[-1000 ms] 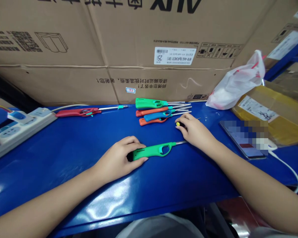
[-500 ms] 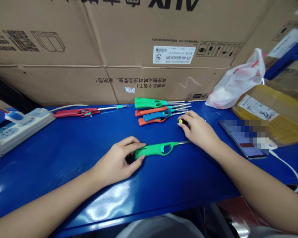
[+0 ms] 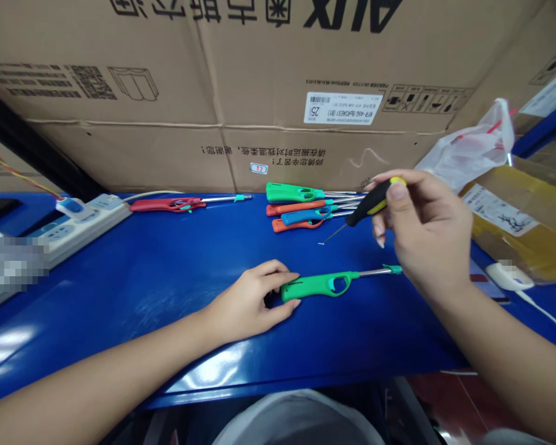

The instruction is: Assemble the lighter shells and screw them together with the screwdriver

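Observation:
My left hand [image 3: 259, 296] is closed around the butt end of a green long-necked lighter [image 3: 312, 287], which lies flat on the blue tabletop. The metal neck of that lighter points right and ends in a teal tip. Raised above the table, my right hand [image 3: 429, 228] grips a screwdriver [image 3: 370, 204] by its black and yellow handle. Its thin shaft slants down to the left, apart from the green lighter; a small pale bit shows at the tip, too tiny to name. Behind lie several more lighters: a green one [image 3: 290, 193], a blue one [image 3: 301, 217] and orange ones [image 3: 290, 226].
A red lighter [image 3: 167, 204] lies at the back left beside a white power strip [image 3: 81, 222]. A large cardboard box [image 3: 269, 80] stands along the back. To the right are a plastic bag [image 3: 467, 145], a taped carton [image 3: 537, 228] and a phone [image 3: 484, 281], partly hidden by my arm.
My right hand has lifted off the table with the screwdriver, now tilted with its shaft showing. The view has shifted left; my left hand still holds the green lighter.

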The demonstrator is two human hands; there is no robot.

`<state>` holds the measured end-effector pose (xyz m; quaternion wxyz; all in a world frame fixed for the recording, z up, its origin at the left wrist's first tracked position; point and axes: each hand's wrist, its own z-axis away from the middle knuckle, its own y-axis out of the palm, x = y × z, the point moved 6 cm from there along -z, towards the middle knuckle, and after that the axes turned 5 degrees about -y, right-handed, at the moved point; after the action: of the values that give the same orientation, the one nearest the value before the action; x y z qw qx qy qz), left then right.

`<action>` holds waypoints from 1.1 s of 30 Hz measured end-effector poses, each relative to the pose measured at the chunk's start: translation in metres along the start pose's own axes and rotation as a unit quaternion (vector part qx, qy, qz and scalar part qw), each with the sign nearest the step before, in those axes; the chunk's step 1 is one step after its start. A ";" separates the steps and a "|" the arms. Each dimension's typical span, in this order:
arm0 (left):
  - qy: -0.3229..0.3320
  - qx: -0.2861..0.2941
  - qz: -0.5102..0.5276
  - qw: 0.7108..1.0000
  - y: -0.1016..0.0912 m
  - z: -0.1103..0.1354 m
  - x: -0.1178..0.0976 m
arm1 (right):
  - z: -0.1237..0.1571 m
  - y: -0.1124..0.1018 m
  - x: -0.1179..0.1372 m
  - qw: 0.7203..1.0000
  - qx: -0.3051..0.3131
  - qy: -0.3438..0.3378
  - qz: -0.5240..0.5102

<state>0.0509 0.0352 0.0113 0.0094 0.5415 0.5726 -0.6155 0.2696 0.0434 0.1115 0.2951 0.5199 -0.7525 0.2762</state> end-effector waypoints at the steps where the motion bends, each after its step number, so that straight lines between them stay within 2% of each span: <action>1: -0.006 -0.013 0.003 1.000 -0.002 0.000 0.000 | -0.003 0.002 0.002 0.999 -0.006 0.015 -0.038; 5: -0.022 -0.104 0.024 0.994 -0.020 0.001 0.000 | -0.007 0.019 -0.002 0.983 -0.004 0.095 -0.159; 10: 0.036 -0.149 0.025 0.988 -0.034 0.006 -0.008 | 0.005 0.042 -0.024 0.960 0.002 0.158 -0.230; 15: 0.109 -0.142 -0.062 0.982 -0.035 0.008 -0.012 | 0.021 0.052 -0.049 0.944 -0.005 0.204 -0.259; 19: 0.129 -0.118 -0.083 0.981 -0.034 0.007 -0.009 | 0.026 0.051 -0.057 0.939 -0.007 0.224 -0.261; 27: 0.078 -0.111 -0.048 0.990 -0.033 0.007 -0.006 | 0.027 0.048 -0.060 0.940 0.004 0.232 -0.251; 33: 0.069 -0.110 -0.023 0.991 -0.033 0.006 -0.009 | 0.027 0.047 -0.060 0.941 0.016 0.230 -0.249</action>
<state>0.0298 0.0368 0.0390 0.0154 0.5654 0.6484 -0.5096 0.2385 0.0758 0.0443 0.5116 0.6174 -0.5061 0.3178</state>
